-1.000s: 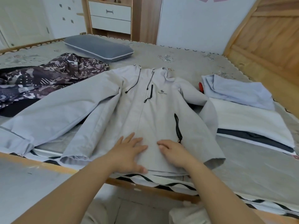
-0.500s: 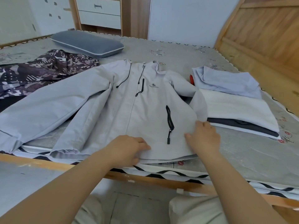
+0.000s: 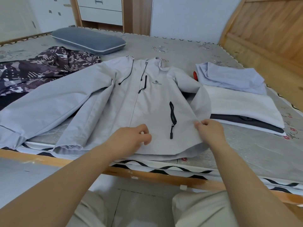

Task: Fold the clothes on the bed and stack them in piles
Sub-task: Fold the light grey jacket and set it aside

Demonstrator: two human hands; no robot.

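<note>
while our left hand (image 3: 131, 138) rests loosely curled on the grey zip jacket (image 3: 147, 102), holding nothing, our right hand (image 3: 209, 130) pinches its side edge beside the folded pile (image 3: 242, 102).

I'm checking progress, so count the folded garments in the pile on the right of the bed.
3 visible: a light blue one on top toward the far end, a white one beneath it, and a dark one under that. More, including something red, may be hidden.

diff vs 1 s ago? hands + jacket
The right hand slid from the middle of the grey jacket out to its right edge and now pinches the fabric there. The left hand, flat before, has curled its fingers on the hem. Jacket, folded pile and patterned garment lie as before.
</note>
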